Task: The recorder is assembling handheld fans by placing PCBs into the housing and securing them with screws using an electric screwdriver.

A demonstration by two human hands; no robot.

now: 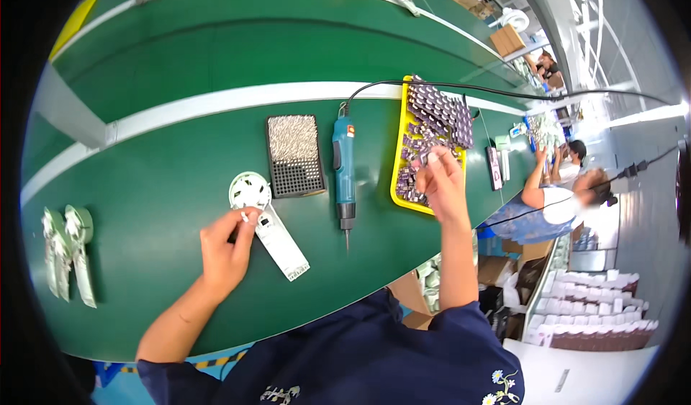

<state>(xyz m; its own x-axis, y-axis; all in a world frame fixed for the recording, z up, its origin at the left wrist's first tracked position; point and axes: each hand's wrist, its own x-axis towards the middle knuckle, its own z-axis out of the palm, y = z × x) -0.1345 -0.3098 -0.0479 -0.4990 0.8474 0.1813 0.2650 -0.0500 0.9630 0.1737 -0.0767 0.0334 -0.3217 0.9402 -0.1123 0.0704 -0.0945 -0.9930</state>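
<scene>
A white handheld fan (284,249) lies slantwise on the green bench, its round fan head away from me. My left hand (227,252) is closed in a pinch at the joint between head and handle; a small white bit shows at its fingertips. Over the yellow tray (396,178), my right hand (444,189) pinches a small part (423,158), partly covered by the fingers. Small purple-and-silver parts (410,183) fill the tray, with stacked strips of them at its far end. Between the hands lies a teal electric screwdriver (344,160), its bit toward me.
A black block (296,178) holding many screws stands left of the screwdriver. Several pale green fans (75,243) lie at the far left. The screwdriver's black cable (468,85) runs off to the right. Co-workers (558,207) sit along the bench at right.
</scene>
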